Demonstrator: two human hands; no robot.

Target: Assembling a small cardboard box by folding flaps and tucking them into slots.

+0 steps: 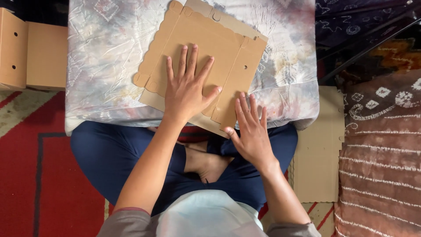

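With our left hand [186, 90] spread flat on the cardboard sheet [206, 48] and right hand [252, 131] open at its edge, it could slide off the counter [101, 66]

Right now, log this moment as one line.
left hand: flat on cardboard sheet | right hand: at sheet's near edge | sheet on cloth-covered table

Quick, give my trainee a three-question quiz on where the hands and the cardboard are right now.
1. True or false: the left hand lies flat on the flat cardboard box blank.
2. Which part of the blank does the right hand touch: A) far edge, B) near right corner, C) left scalloped edge?
3. What covers the low table?

Key: 1. true; 2. B; 3. a crinkled tie-dyed cloth.
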